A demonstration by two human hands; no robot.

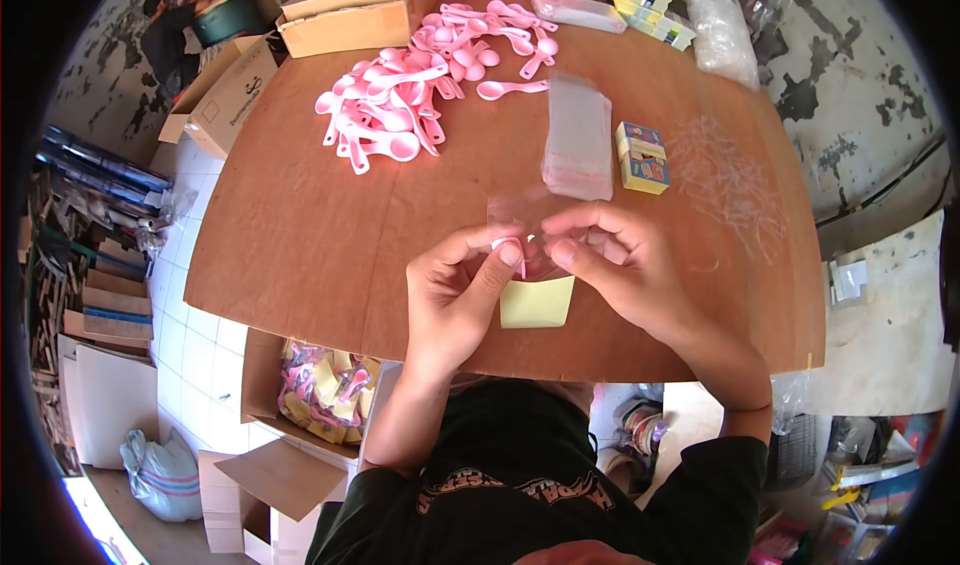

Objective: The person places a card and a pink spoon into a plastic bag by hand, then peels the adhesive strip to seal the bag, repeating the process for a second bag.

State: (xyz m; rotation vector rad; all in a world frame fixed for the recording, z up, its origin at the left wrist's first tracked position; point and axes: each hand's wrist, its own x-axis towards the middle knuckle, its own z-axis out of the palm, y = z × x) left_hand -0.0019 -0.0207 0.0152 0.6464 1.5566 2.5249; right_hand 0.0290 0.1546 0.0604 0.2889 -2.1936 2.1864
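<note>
Over the near part of the table, my left hand [455, 283] is closed, thumb pressed on a small pink spoon [522, 262] that is mostly hidden by the fingers. A clear plastic bag [510, 213] rises thin and see-through between both hands. My right hand [615, 260] has thumb and forefinger drawn together at the bag's right side, slightly blurred. Just below the fingers lies a pale yellow card [537, 305]. Beyond the hands are a stack of clear bags [578, 145] and a banded bundle of printed cards [643, 158].
Pink spoons [390, 105] are heaped at the table's [270, 235] far left. Thin clear strips [730, 185] lie scattered to the right. Cardboard boxes [355, 25] and more card bundles [653, 10] stand at the back. Below the near edge, an open box [262, 375] holds packed spoons.
</note>
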